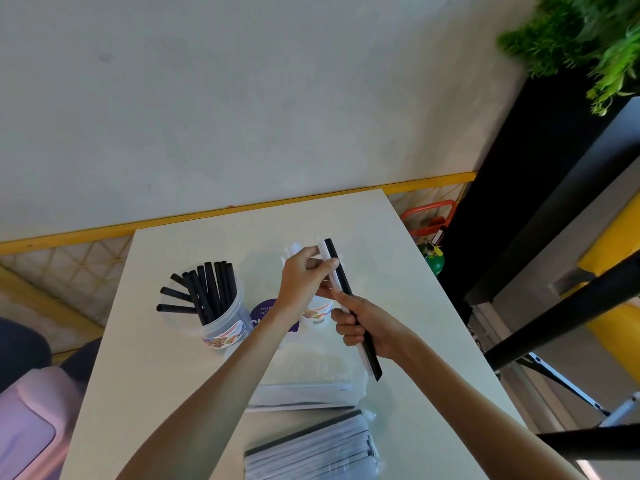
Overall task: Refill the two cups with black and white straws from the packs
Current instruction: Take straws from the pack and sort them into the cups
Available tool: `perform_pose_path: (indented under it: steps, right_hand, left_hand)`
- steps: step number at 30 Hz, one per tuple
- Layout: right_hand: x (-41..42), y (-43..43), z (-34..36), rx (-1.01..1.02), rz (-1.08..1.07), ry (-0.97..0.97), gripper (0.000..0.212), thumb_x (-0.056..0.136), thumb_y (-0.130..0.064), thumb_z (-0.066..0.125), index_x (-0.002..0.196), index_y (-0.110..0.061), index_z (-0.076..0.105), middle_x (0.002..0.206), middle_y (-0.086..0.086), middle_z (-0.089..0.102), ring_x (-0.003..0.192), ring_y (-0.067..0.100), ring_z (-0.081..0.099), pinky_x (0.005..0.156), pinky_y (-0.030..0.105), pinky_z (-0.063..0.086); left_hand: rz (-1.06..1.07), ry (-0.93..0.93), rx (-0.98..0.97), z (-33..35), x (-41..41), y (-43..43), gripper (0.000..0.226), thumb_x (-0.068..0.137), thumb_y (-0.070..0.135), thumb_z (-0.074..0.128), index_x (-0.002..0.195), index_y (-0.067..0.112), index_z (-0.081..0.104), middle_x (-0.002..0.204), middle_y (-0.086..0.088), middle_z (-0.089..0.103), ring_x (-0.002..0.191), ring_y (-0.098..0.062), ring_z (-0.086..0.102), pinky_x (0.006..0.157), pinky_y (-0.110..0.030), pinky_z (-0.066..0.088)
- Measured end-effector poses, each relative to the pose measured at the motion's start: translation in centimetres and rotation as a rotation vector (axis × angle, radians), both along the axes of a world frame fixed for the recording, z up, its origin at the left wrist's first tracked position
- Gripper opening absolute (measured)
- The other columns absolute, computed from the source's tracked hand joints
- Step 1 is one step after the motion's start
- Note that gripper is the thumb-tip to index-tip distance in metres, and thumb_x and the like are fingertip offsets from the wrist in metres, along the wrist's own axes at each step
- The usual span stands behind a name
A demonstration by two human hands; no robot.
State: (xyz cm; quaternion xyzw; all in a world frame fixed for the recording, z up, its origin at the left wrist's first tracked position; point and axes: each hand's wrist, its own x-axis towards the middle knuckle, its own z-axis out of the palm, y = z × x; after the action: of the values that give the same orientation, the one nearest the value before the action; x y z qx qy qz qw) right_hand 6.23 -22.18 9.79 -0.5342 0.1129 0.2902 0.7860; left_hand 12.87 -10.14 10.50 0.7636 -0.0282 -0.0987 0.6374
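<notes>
Above the white table [156,341], the right hand [367,327] curls its fingers round a long black plastic straw [337,268] and a white plastic straw [325,252] held side by side. The left hand [304,275] pinches the white one near its top with its fingers. A clear plastic cup of black straws [221,327] stands to the left.

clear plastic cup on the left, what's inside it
A bunch of black straws stands inside the clear plastic cup, several leaning left. Its printed label hides their bottom ends.
</notes>
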Motion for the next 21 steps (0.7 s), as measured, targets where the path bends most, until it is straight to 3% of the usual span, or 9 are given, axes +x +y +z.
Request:
perform_pose_path:
  steps: [4, 7, 10, 13, 15, 18, 21]
  right_hand:
    - [-0.4, -0.2, -0.1, -0.006, 0.013, -0.005, 0.036, 0.096, -0.044, 0.041, 0.121, -0.026, 0.058, 0.056, -0.007, 0.024, 0.041, 0.004, 0.023, 0.039, 0.012, 0.024]
    - [-0.7, -0.5, -0.2, 0.006, 0.007, 0.006, 0.035, 0.097, -0.044, 0.039, 0.121, -0.026, 0.057, 0.054, -0.008, 0.029, 0.042, 0.004, 0.025, 0.040, 0.012, 0.026]
    - [-0.9, -0.9, -0.4, 0.006, -0.003, 0.003, 0.035, 0.098, -0.043, 0.036, 0.123, -0.028, 0.055, 0.056, -0.008, 0.037, 0.044, 0.004, 0.030, 0.043, 0.013, 0.029]
    - [-0.9, -1.4, -0.6, -0.005, -0.023, 0.008, 0.035, 0.098, -0.043, 0.037, 0.123, -0.028, 0.057, 0.059, -0.008, 0.040, 0.047, 0.005, 0.030, 0.045, 0.014, 0.030]
    - [-0.9, -1.7, -0.8, -0.021, -0.041, 0.028, 0.035, 0.097, -0.044, 0.040, 0.123, -0.028, 0.058, 0.060, -0.007, 0.040, 0.048, 0.005, 0.029, 0.045, 0.014, 0.030]
    - [-0.9, -1.9, -1.0, -0.045, -0.051, 0.047, 0.036, 0.096, -0.045, 0.041, 0.124, -0.030, 0.056, 0.061, -0.006, 0.041, 0.046, 0.005, 0.029, 0.044, 0.014, 0.031]
    - [-0.9, -1.9, -1.1, -0.042, -0.054, 0.055, 0.035, 0.096, -0.044, 0.041, 0.125, -0.029, 0.055, 0.061, -0.006, 0.041, 0.044, 0.005, 0.028, 0.041, 0.013, 0.030]
  left_hand:
    - [0.010, 0.083, 0.015, 0.4, 0.4, 0.1, 0.016, 0.086, 0.008, 0.063, 0.087, -0.008, 0.060, 0.070, -0.009, 0.064, 0.064, -0.020, 0.065, 0.069, -0.038, 0.056]
    - [-0.018, 0.152, -0.072, 1.4, 0.6, 0.1, 0.006, 0.089, 0.002, 0.058, 0.091, -0.002, 0.060, 0.076, -0.009, 0.065, 0.056, -0.007, 0.066, 0.054, -0.021, 0.055]
    - [0.024, 0.134, -0.130, 2.5, 1.9, 0.6, 0.011, 0.090, -0.001, 0.054, 0.100, -0.003, 0.058, 0.083, -0.013, 0.066, 0.059, -0.005, 0.067, 0.055, -0.018, 0.055]
    - [0.128, -0.059, -0.110, 4.2, 3.8, 1.4, 0.018, 0.089, -0.003, 0.055, 0.106, 0.001, 0.052, 0.083, -0.012, 0.066, 0.065, -0.012, 0.068, 0.068, -0.030, 0.059]
    - [0.193, -0.257, -0.085, 5.3, 4.8, 1.8, 0.030, 0.088, -0.002, 0.056, 0.114, 0.008, 0.045, 0.080, -0.009, 0.067, 0.066, -0.016, 0.068, 0.069, -0.033, 0.059]
    - [0.283, -0.580, 0.058, 5.7, 5.7, 2.6, 0.055, 0.088, 0.006, 0.058, 0.137, 0.014, 0.032, 0.067, -0.008, 0.065, 0.062, -0.023, 0.063, 0.068, -0.027, 0.052]
    - [0.291, -0.783, 0.203, 4.7, 5.6, 2.8, 0.061, 0.091, 0.010, 0.055, 0.144, 0.016, 0.026, 0.064, -0.020, 0.061, 0.057, -0.030, 0.055, 0.060, -0.017, 0.042]
